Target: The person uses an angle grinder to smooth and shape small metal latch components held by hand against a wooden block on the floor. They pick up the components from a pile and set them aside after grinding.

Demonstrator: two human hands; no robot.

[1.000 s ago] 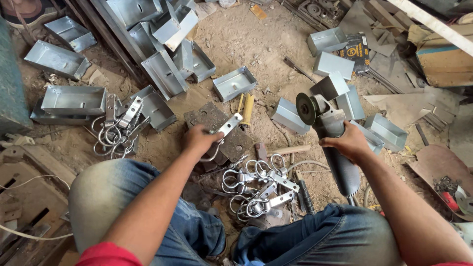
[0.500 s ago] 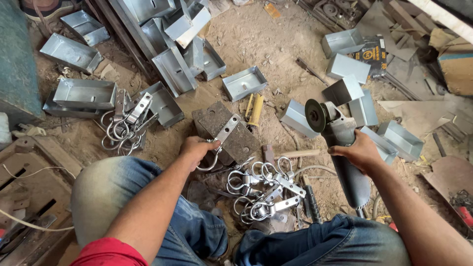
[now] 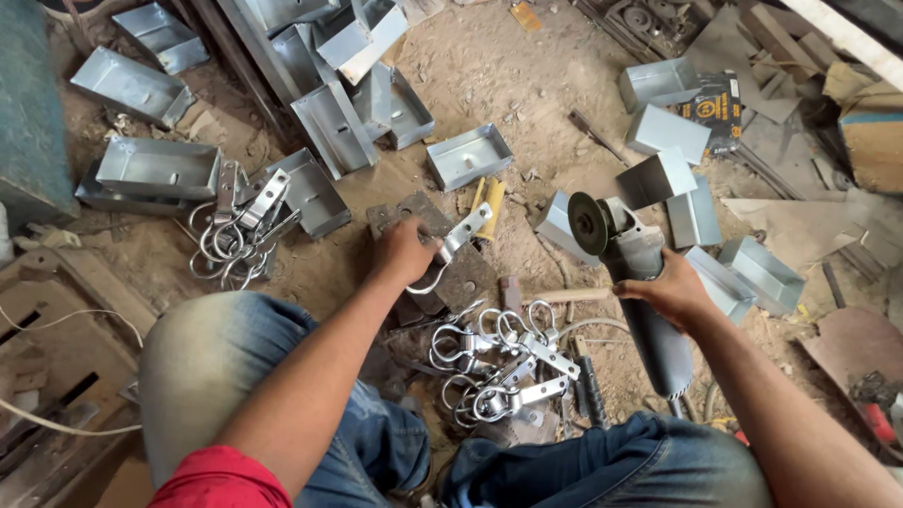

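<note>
Left hand: I see my left hand closed, fingers curled round a metal clamp bracket, pinning it down on the steel block.
Bracket: it is a flat perforated strap with a round wire loop at its near end; the strap points up and to the right off the block, and the loop hangs just below my knuckles.
Right hand: my right hand is wrapped tight around the body of the angle grinder, fingers together on the grey housing.
Grinder: its dark disc faces left, well apart from the bracket and raised above the dirt floor; whether the disc turns I cannot tell.
Near pile: a heap of shiny brackets lies between my knees, just below the block.
Far pile: another bunch of the same brackets sits left of the block, touching a grey metal tray.
Surroundings: folded sheet-metal boxes are scattered around; a wooden handle lies between block and grinder.
Legs: blue jeans frame the bottom of the view.
</note>
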